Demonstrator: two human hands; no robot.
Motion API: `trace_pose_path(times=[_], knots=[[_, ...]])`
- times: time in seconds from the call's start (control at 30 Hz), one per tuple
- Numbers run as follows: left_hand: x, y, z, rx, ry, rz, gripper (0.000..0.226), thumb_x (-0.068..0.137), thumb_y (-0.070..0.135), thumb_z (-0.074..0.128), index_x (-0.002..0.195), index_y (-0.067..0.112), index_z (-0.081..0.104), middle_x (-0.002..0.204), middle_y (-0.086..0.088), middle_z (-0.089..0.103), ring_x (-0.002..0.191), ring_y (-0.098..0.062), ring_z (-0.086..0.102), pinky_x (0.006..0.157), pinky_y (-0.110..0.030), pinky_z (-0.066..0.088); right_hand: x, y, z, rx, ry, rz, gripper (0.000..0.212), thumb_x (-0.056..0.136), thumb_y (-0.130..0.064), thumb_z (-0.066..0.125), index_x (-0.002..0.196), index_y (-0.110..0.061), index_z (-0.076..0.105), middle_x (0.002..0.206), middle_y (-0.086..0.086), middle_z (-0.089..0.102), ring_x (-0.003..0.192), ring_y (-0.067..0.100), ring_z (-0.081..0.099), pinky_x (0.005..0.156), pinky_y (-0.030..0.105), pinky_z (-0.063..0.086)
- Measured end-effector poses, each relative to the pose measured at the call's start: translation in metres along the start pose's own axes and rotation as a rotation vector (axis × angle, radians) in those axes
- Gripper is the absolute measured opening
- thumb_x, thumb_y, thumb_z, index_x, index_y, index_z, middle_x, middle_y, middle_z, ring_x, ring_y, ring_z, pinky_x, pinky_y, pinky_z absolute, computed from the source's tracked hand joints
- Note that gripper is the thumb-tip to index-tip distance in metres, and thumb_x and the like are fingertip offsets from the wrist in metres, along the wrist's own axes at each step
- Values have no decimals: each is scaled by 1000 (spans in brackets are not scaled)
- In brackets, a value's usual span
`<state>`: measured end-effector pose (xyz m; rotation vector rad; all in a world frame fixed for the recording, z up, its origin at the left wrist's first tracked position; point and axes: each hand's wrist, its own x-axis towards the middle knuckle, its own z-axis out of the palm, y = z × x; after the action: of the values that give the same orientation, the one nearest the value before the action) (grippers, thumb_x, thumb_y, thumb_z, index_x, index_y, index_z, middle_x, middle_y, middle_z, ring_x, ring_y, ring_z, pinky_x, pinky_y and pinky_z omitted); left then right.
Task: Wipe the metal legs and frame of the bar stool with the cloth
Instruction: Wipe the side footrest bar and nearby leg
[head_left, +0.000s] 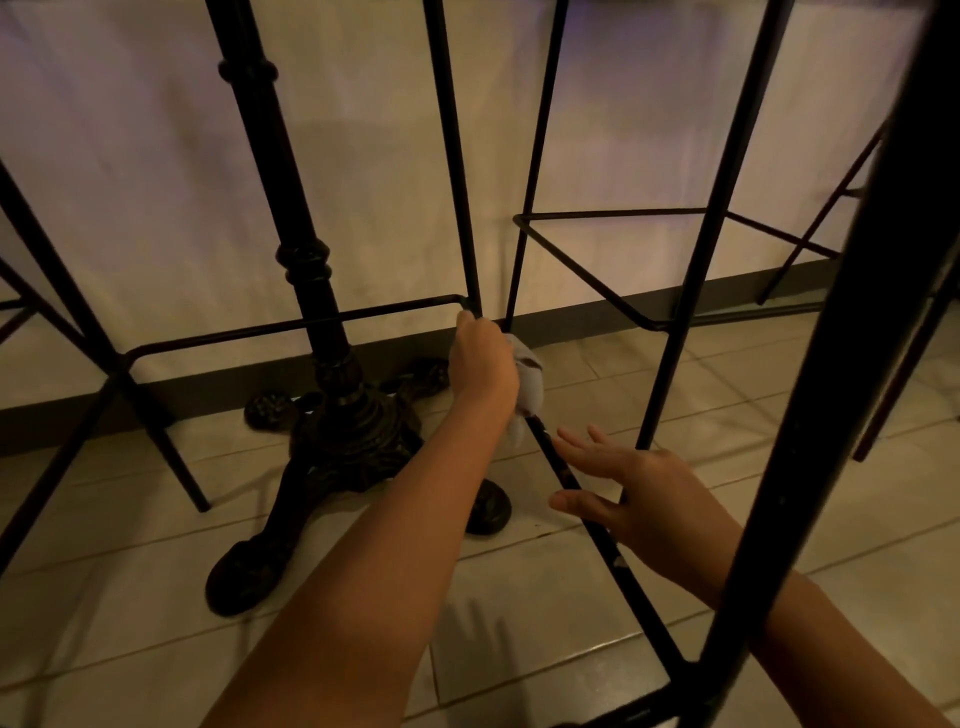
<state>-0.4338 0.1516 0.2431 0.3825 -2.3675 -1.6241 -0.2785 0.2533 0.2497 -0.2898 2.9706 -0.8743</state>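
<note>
Your left hand (483, 364), arm stretched forward, grips the grey cloth (527, 387) bunched around the bar stool's (779, 467) lower crossbar (587, 519), near its far corner at the thin leg (457, 171). Your right hand (639, 493) hovers open, fingers spread, thumb touching the same bar nearer you. Ornate table pedestal (332, 410) stands left on the tiled floor (519, 623).

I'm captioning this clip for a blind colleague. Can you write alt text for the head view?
A left hand grips a grey cloth against a black bar stool footrest rail, low over a tiled floor. The right hand hovers open beside the rail. An ornate table base stands behind.
</note>
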Motion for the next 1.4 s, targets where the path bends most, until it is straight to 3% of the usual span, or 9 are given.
trace_pose_path(times=[0.03, 0.13, 0.23, 0.37, 0.5, 0.57, 0.73, 1.23, 1.4], knots=[[6, -3, 1, 86, 12, 64, 24, 95, 10, 47, 118, 2, 50, 119, -17, 56, 98, -25, 59, 76, -32, 53, 1, 0, -1, 8, -2, 5, 58, 87, -32, 56, 139, -28, 31, 148, -16, 24, 139, 4, 9, 114, 32, 11], [19, -5, 3, 188, 35, 218, 29, 96, 13, 47, 124, 6, 47, 126, -15, 48, 102, -23, 55, 67, -26, 48, 3, 1, -2, 30, -27, 14, 56, 88, -31, 55, 139, -26, 32, 148, -16, 23, 139, 4, 7, 116, 36, 12], [25, -9, 4, 407, 115, 253, 37, 91, 22, 57, 126, 13, 52, 135, -13, 35, 117, -28, 41, 84, -30, 47, 3, 1, -2, 36, -33, 19, 55, 88, -30, 54, 138, -25, 33, 148, -16, 25, 139, 4, 7, 116, 38, 13], [8, -7, 3, 478, 37, 254, 23, 94, 18, 50, 109, 2, 58, 117, -14, 54, 105, -28, 54, 85, -35, 48, 2, -1, -2, -34, -6, 4, 53, 88, -31, 54, 138, -28, 33, 146, -18, 26, 138, 3, 8, 116, 38, 13], [-7, -9, -1, 571, -75, 357, 19, 92, 9, 49, 102, -1, 62, 108, -18, 61, 99, -33, 58, 75, -33, 44, 5, -5, -1, -140, 18, -23, 52, 90, -34, 51, 138, -28, 33, 147, -16, 26, 138, 4, 11, 115, 29, 15], [-10, -7, -2, 522, -82, 322, 21, 93, 9, 47, 101, -2, 63, 106, -18, 63, 98, -32, 59, 73, -30, 43, 5, -6, -1, -147, 20, -22, 51, 90, -34, 51, 138, -28, 33, 147, -15, 26, 138, 5, 12, 114, 28, 17], [3, 4, 8, 312, 16, 36, 25, 96, 12, 46, 111, -4, 58, 110, -17, 62, 100, -26, 61, 70, -25, 42, 5, -6, 2, -51, 22, -25, 48, 92, -29, 49, 138, -25, 34, 146, -16, 27, 138, 5, 13, 115, 33, 16], [14, -7, 13, 307, 17, 75, 24, 94, 17, 52, 111, 4, 64, 109, -12, 65, 100, -21, 63, 75, -21, 46, 4, -6, 4, -10, 42, -50, 43, 95, -18, 45, 137, -19, 37, 148, -7, 29, 137, 5, 19, 106, 14, 11], [-27, -19, -5, 331, -57, 193, 21, 93, 17, 54, 106, 7, 67, 106, -7, 66, 91, -12, 61, 63, -10, 42, 1, -8, 7, -38, 51, -56, 43, 96, -20, 43, 138, -20, 36, 148, -7, 29, 138, 7, 19, 113, 26, 18]])
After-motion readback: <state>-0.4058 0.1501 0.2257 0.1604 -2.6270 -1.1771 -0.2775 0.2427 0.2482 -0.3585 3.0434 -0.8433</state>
